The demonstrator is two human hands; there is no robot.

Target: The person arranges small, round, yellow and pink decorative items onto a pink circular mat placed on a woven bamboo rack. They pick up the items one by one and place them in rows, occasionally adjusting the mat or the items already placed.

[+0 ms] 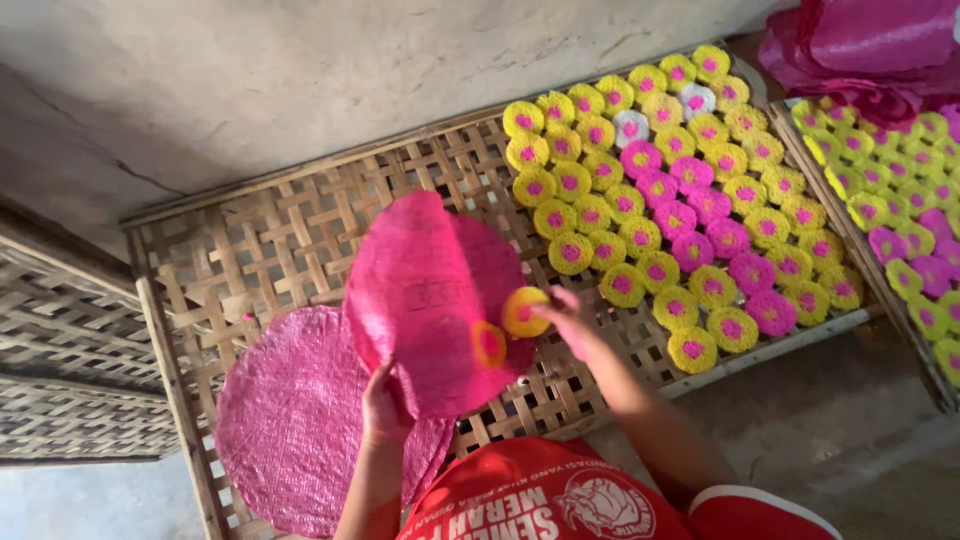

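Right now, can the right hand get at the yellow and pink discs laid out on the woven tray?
Probably yes. The right hand holds a yellow disc just beside the laid-out discs, with nothing between. The left hand holds the pink sheet off to the other side.

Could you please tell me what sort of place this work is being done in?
Probably a small home workshop drying handmade round crackers or cakes: woven bamboo racks on a bare concrete floor, rows of yellow and pink discs, and large pink sheets.

A small home craft or food-drying workplace: beneath the hands lies a woven bamboo lattice tray (300,230) on a bare concrete floor (250,70), and beyond the right hand sit rows of round yellow and pink discs (660,200) laid out.
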